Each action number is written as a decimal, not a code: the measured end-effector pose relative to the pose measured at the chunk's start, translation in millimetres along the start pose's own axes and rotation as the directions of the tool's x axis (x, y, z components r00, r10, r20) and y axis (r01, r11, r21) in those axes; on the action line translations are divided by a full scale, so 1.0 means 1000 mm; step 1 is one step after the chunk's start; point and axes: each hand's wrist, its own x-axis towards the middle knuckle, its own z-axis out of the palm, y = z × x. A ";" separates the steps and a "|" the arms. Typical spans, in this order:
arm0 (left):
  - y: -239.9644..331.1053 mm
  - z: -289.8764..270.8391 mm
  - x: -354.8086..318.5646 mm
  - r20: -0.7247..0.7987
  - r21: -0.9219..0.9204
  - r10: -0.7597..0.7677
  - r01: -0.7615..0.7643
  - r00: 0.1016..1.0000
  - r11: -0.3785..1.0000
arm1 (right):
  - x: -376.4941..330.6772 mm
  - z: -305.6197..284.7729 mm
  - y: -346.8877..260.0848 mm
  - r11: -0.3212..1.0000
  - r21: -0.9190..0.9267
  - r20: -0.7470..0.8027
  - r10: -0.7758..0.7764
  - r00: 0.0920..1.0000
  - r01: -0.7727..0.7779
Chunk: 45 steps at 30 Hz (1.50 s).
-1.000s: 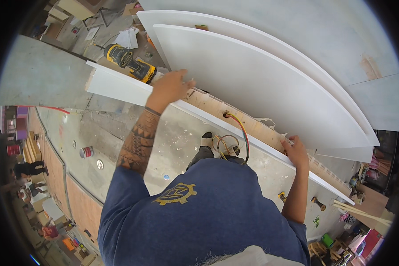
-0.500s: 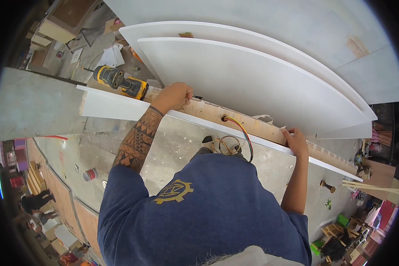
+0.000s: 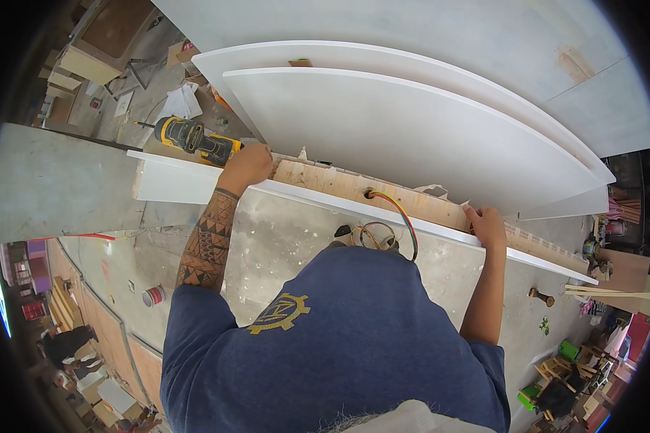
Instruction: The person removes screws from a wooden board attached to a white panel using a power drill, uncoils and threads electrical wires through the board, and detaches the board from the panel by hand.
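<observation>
The left hand (image 3: 249,166) has just slid leftward along the long white-edged wooden piece (image 3: 325,179) and is now resting beside the drill (image 3: 195,138) — its fingers are curling under, and I cannot tell whether they are grasping. The right hand (image 3: 487,226) is staying bent over the same edge, its grip partly hidden. The piece is lying across the person's front, wires (image 3: 414,242) emerging — more bare wood is showing between the hands.

Board (image 3: 325,179) before panels (image 3: 397,119), drill (image 3: 188,135) near left end.
</observation>
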 end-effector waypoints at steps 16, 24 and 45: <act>0.045 -0.018 -0.007 0.187 0.133 -0.072 0.047 0.980 0.990 | 0.001 0.002 0.012 0.972 0.220 0.025 -0.093 0.995 0.086; 0.034 -0.006 -0.007 -0.004 0.033 0.057 -0.057 0.998 0.998 | 0.011 0.003 0.019 0.972 0.222 0.017 -0.078 0.997 0.072; 0.067 -0.045 -0.026 -0.083 -0.349 -0.067 0.034 0.994 0.936 | 0.001 -0.001 0.010 0.856 0.513 -0.019 -0.064 0.998 0.065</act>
